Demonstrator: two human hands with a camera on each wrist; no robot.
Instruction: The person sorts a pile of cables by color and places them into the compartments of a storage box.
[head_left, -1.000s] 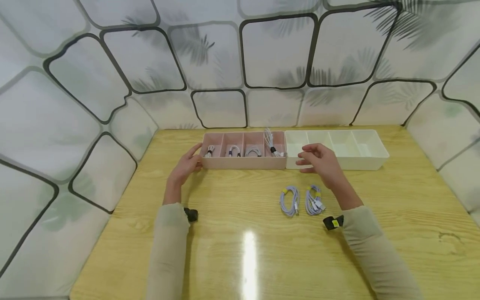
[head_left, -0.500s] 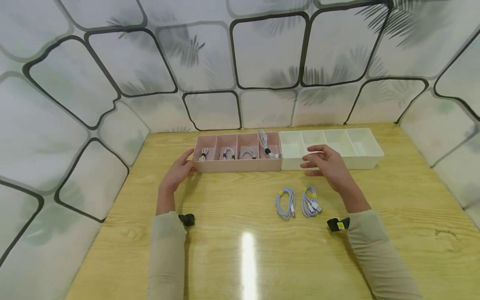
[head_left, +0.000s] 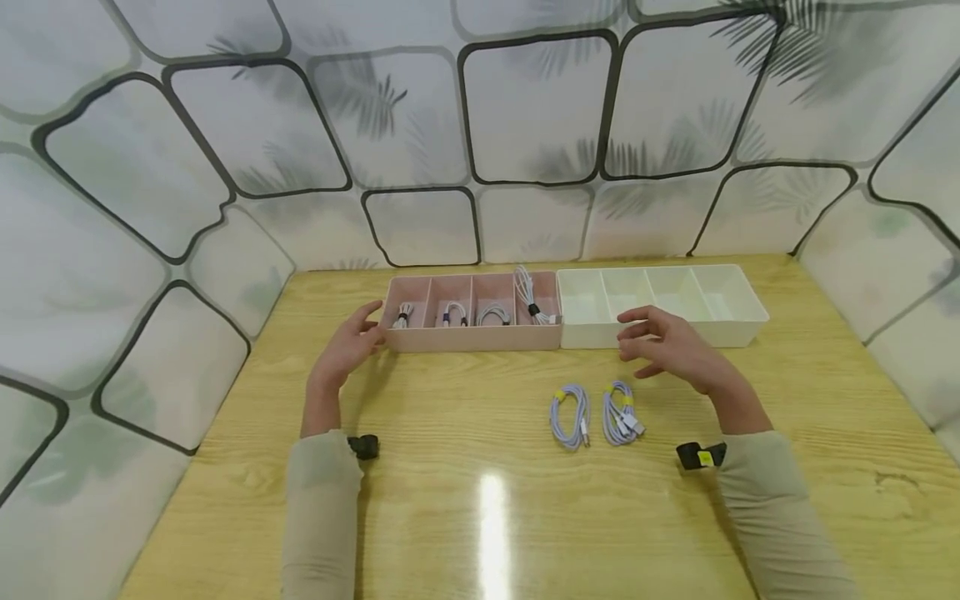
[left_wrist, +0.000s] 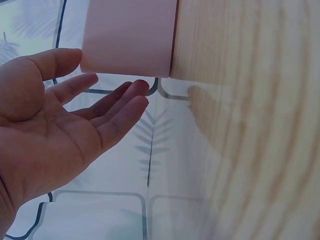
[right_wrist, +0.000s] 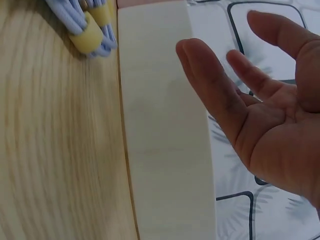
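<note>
My left hand (head_left: 347, 348) is at the left end of a pink compartment box (head_left: 472, 338), fingers loosely spread and holding nothing. In the left wrist view its thumb tip is right at the edge of the pink box (left_wrist: 127, 40). Bundled cables lie in the pink compartments; the rightmost white cable (head_left: 527, 296) with a black tie leans up over the rim. My right hand (head_left: 675, 346), relaxed and holding nothing, hovers in front of a cream compartment box (head_left: 660, 329). Two lilac cables, a left coil (head_left: 570, 417) and a right coil (head_left: 621, 415), lie in front with yellow ties.
Both boxes stand end to end near the back of the wooden table (head_left: 420, 500). A patterned cloth wall (head_left: 540, 117) rises behind and at the sides. Each wrist wears a small black camera, the left camera (head_left: 364, 447) and the right camera (head_left: 697, 455).
My right hand has drawn back to the right from the cream box front. The left hand stays by the pink box's end. The head view has shifted slightly.
</note>
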